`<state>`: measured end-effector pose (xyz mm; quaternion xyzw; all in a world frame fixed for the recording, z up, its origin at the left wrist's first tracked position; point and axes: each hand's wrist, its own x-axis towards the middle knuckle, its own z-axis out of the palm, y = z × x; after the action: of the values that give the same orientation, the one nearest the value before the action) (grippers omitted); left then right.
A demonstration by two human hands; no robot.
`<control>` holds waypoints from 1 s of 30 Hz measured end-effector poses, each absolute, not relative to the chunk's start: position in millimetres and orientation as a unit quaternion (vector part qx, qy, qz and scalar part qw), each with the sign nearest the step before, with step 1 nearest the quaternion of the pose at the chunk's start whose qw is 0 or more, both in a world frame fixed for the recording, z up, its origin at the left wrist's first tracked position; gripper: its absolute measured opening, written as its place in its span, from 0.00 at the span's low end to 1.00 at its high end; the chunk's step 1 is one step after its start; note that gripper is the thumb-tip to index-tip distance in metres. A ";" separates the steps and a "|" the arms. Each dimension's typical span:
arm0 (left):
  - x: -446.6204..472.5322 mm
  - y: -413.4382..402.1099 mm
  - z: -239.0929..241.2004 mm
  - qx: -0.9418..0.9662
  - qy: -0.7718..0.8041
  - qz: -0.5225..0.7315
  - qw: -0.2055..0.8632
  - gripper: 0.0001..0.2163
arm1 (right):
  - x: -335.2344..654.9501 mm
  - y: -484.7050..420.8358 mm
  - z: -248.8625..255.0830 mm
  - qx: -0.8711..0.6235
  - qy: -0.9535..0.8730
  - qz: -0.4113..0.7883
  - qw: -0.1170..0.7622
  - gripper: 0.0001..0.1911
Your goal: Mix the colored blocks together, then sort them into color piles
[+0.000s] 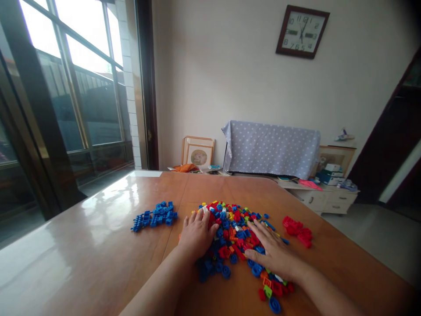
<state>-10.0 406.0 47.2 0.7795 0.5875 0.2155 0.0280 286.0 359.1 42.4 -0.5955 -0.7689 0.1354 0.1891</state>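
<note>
The person's two bare hands are both on the loose pile of bricks in the middle of the desk, their forearms reaching in from the near edge. The left hand lies palm down over the pile's left side, its fingers close to one another and slightly bent, the thumb standing apart from them. Red bricks show beside that thumb, and I can't tell whether anything is under the palm. The right hand stretches over the right side, its fingers extended and the thumb well away from them, pointing in toward the middle. It isn't clamped on anything I can see, though the underside is hidden from me.

The pile is a jumble of red, blue, orange, yellow, green and white, with some round blue pieces along its near side. A tail of it runs under the right wrist toward the person and finishes at a blue wheel.

Two groups sit apart from the pile: blue bricks to the left of the left hand, and red bricks beyond the right hand, to its right. Daylight from the window shines on the desk's left half. Past the far edge, a dotted cloth drapes something wide, and a square clock hangs above on the wall.
</note>
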 end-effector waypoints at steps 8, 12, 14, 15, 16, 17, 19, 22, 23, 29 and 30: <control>-8.0 397.9 48.0 0.815 0.529 0.224 0.074 0.35 | 257.5 375.4 44.0 -0.564 -0.792 0.124 0.196 0.36; -9.2 393.5 49.9 0.830 0.505 0.222 0.086 0.42 | 235.6 396.6 44.1 -0.525 -0.804 0.142 0.243 0.31; -9.4 392.6 50.5 0.832 0.504 0.215 0.088 0.45 | 224.0 405.3 43.1 -0.503 -0.808 0.148 0.269 0.28; -9.4 392.5 50.8 0.832 0.506 0.210 0.089 0.46 | 218.0 408.8 42.8 -0.495 -0.809 0.150 0.279 0.27; -9.2 392.6 51.1 0.831 0.509 0.205 0.090 0.46 | 212.0 411.7 42.6 -0.489 -0.810 0.152 0.286 0.26; -9.0 392.7 51.3 0.830 0.512 0.202 0.090 0.47 | 206.0 414.1 42.6 -0.484 -0.811 0.155 0.291 0.25; -8.7 393.2 51.9 0.827 0.515 0.204 0.091 0.49 | 194.7 416.9 43.5 -0.474 -0.811 0.163 0.302 0.24; -8.7 394.2 52.4 0.824 0.514 0.224 0.085 0.50 | 182.1 417.0 47.5 -0.457 -0.803 0.194 0.329 0.25; -8.7 394.6 52.5 0.821 0.515 0.230 0.084 0.50 | 179.7 416.6 49.5 -0.451 -0.798 0.214 0.338 0.25; -7.2 394.3 54.6 0.816 0.529 0.222 0.076 0.44 | 187.0 432.5 60.8 -0.465 -0.748 0.251 0.402 0.20; -7.0 393.8 55.9 0.813 0.534 0.221 0.069 0.40 | 190.8 439.9 61.8 -0.487 -0.743 0.216 0.406 0.20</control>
<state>-7.0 393.8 55.9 0.8132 0.5339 0.2213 0.0688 190.8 439.9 61.8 -0.4865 -0.7432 0.2155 0.4056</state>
